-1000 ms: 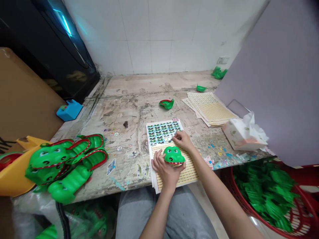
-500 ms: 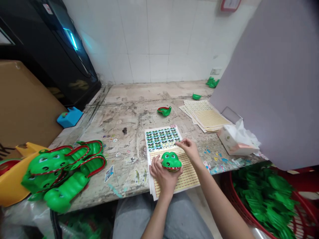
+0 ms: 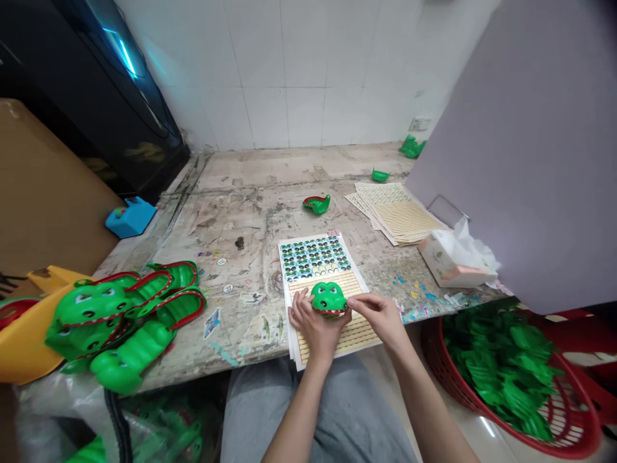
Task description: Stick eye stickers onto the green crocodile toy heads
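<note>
A green toy crocodile head, with eyes and red-and-white teeth, faces up in the grip of my left hand. It rests over a sheet of stickers with rows of eye-like shapes at the top and thin tooth strips below; several spots near the middle are bare. My right hand has thumb and forefinger pinched at the right side of the snout, on a tiny dark sticker mostly hidden by the fingertips. A dark nostril mark shows on the snout's other side.
Several crocodile heads with jaw parts lie at left by a yellow container. A jaw piece lies ahead. More sheets and a tissue box are at right. A red basket holds green parts below.
My right hand has moved down from the sticker sheet's upper rows to the crocodile's snout. The left hand still holds the head. The whole view has tilted down slightly.
</note>
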A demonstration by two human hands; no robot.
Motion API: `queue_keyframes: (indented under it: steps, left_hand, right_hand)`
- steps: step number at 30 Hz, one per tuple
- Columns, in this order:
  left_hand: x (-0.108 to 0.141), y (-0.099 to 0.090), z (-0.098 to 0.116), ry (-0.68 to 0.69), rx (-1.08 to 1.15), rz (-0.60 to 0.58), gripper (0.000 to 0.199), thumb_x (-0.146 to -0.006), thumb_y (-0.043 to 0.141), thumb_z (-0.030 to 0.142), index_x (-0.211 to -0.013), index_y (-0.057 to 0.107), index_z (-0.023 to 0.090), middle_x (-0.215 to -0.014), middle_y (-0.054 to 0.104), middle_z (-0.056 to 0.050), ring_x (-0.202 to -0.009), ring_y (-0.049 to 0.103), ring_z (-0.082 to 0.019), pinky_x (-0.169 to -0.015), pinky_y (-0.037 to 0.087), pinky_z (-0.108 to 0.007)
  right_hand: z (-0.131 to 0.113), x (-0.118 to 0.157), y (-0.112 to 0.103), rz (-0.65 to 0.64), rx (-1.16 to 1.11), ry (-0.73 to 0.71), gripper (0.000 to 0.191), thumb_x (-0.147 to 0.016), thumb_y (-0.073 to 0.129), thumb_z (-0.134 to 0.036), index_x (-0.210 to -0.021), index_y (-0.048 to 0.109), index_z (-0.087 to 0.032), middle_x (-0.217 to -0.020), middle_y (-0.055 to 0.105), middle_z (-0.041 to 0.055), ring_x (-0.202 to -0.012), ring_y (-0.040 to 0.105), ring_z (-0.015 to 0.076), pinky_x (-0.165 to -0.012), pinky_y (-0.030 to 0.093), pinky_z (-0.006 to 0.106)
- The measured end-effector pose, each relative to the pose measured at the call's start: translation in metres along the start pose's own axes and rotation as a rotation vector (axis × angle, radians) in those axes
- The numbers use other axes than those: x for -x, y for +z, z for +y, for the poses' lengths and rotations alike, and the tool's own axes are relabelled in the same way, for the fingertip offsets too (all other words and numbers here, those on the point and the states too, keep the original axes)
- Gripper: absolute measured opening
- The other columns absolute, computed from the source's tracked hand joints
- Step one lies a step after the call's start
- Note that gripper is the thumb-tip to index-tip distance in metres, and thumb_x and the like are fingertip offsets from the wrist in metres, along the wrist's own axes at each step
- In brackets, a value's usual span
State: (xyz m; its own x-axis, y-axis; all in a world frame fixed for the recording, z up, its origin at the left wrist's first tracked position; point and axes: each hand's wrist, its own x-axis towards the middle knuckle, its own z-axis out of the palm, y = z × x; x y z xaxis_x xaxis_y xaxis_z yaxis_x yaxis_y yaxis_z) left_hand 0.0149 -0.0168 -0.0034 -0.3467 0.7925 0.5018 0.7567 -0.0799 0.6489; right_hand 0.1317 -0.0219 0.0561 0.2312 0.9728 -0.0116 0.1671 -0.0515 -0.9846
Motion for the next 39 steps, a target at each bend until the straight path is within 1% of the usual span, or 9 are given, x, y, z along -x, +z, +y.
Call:
queue_keyframes:
  steps: [18, 21, 25, 26, 28, 30, 32, 35, 39]
  left_hand:
    - [-0.001, -0.001, -0.001, 0.002, 0.015, 0.005, 0.066, -0.053, 0.070, 0.060, -0.098, 0.043, 0.020, -0.114, 0.058, -0.014, -0.119, 0.047, -0.032, -0.102, 0.029, -0.049]
    - [-0.002, 0.000, 0.000, -0.013, 0.034, 0.000, 0.065, -0.054, 0.071, 0.058, -0.098, 0.042, 0.020, -0.114, 0.058, -0.013, -0.119, 0.047, -0.032, -0.101, 0.031, -0.048]
    - [-0.002, 0.000, 0.003, -0.050, 0.029, -0.005, 0.065, -0.050, 0.075, 0.051, -0.098, 0.042, 0.021, -0.119, 0.055, -0.013, -0.122, 0.044, -0.033, -0.101, 0.031, -0.048]
    - [-0.002, 0.000, 0.003, -0.051, 0.028, -0.003, 0.066, -0.050, 0.075, 0.051, -0.098, 0.042, 0.021, -0.119, 0.055, -0.013, -0.122, 0.044, -0.033, -0.101, 0.031, -0.048]
    - [-0.002, 0.000, 0.004, -0.046, 0.030, 0.000, 0.066, -0.050, 0.074, 0.053, -0.098, 0.041, 0.021, -0.119, 0.055, -0.013, -0.122, 0.044, -0.033, -0.100, 0.031, -0.049]
    - [-0.002, 0.000, 0.003, -0.037, 0.026, 0.005, 0.066, -0.051, 0.074, 0.054, -0.099, 0.042, 0.020, -0.118, 0.056, -0.013, -0.121, 0.045, -0.033, -0.100, 0.031, -0.049]
    - [-0.001, 0.000, 0.003, -0.029, 0.011, 0.014, 0.065, -0.052, 0.073, 0.053, -0.099, 0.042, 0.020, -0.117, 0.056, -0.013, -0.120, 0.046, -0.033, -0.099, 0.032, -0.049]
    - [-0.001, 0.001, 0.002, -0.011, -0.015, 0.035, 0.065, -0.051, 0.074, 0.052, -0.099, 0.042, 0.020, -0.115, 0.057, -0.013, -0.119, 0.047, -0.033, -0.099, 0.032, -0.049]
    - [0.000, 0.003, -0.001, 0.015, -0.018, 0.058, 0.062, -0.056, 0.072, 0.053, -0.100, 0.043, 0.020, -0.113, 0.058, -0.013, -0.115, 0.049, -0.033, -0.095, 0.035, -0.048]
  right_hand:
    - [-0.003, 0.008, 0.009, 0.034, 0.201, -0.057, 0.032, -0.072, 0.066, -0.050, -0.073, 0.072, -0.018, -0.076, 0.069, 0.0081, -0.075, 0.061, 0.0227, -0.071, 0.045, 0.032]
    - [-0.007, 0.010, 0.009, 0.188, 0.477, -0.133, 0.044, -0.071, 0.063, -0.060, -0.088, 0.069, -0.020, -0.081, 0.067, 0.0093, -0.081, 0.056, 0.0260, -0.078, 0.039, 0.038]
    - [-0.006, 0.005, 0.005, 0.470, 0.664, -0.174, 0.089, -0.055, 0.070, -0.068, -0.122, 0.049, -0.014, -0.106, 0.059, 0.0180, -0.102, 0.048, 0.0353, -0.086, 0.032, 0.045]
    - [-0.004, 0.003, 0.004, 0.455, 0.628, -0.172, 0.092, -0.053, 0.071, -0.067, -0.123, 0.047, -0.014, -0.108, 0.058, 0.0178, -0.102, 0.048, 0.0347, -0.085, 0.033, 0.044]
    - [0.002, -0.003, 0.003, 0.298, 0.464, -0.151, 0.078, -0.056, 0.072, -0.063, -0.116, 0.052, -0.017, -0.096, 0.060, 0.0116, -0.091, 0.053, 0.0283, -0.079, 0.037, 0.037]
    - [0.006, -0.008, 0.004, 0.059, 0.249, -0.096, 0.054, -0.063, 0.067, -0.061, -0.096, 0.061, -0.018, -0.073, 0.057, 0.0039, -0.071, 0.052, 0.0198, -0.067, 0.038, 0.030]
    - [0.008, -0.012, 0.008, -0.105, 0.077, -0.031, 0.044, -0.067, 0.065, -0.060, -0.075, 0.063, -0.017, -0.059, 0.050, 0.0006, -0.059, 0.046, 0.0152, -0.059, 0.036, 0.027]
    - [0.005, -0.012, 0.014, -0.124, -0.083, 0.007, 0.045, -0.065, 0.067, -0.061, -0.069, 0.064, -0.016, -0.061, 0.054, 0.0022, -0.060, 0.048, 0.0152, -0.059, 0.039, 0.027]
    - [0.004, -0.003, 0.022, -0.085, -0.181, 0.018, 0.045, -0.067, 0.068, -0.056, -0.091, 0.067, -0.018, -0.058, 0.047, -0.0016, -0.056, 0.043, 0.0124, -0.056, 0.038, 0.025]
